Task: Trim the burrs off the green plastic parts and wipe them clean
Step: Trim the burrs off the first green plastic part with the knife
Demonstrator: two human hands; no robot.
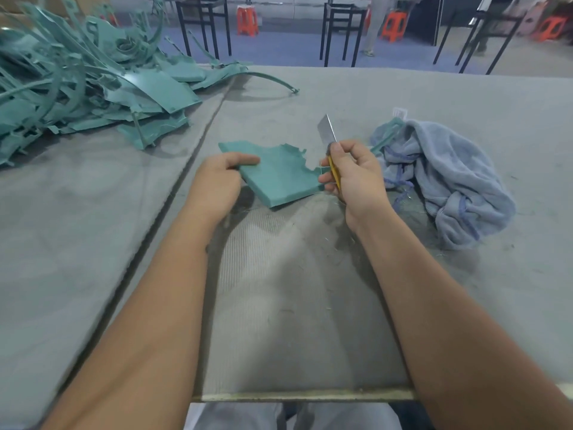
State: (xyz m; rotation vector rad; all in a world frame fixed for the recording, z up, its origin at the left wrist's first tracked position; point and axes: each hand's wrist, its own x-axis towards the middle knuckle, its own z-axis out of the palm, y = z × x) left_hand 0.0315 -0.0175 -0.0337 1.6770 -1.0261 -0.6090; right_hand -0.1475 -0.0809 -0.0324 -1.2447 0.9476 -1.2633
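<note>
Both bare forearms reaching forward from the lower corners, converging toward the middle. Left hand (218, 178) palm down, thumb on top of a green plastic part (279, 178), pinching its left edge. Right hand (353, 175) upright, fingers curled round a yellow utility knife (331, 153), blade pointing up and away.

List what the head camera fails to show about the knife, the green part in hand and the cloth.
- Knife: handle wrapped by the right hand; only blade and a yellow strip show.
- Green part: near-left corner covered by the left hand; burrs blurred.
- Cloth: white tag too small to read.
- Pile of green parts: cut off at the left edge.
</note>
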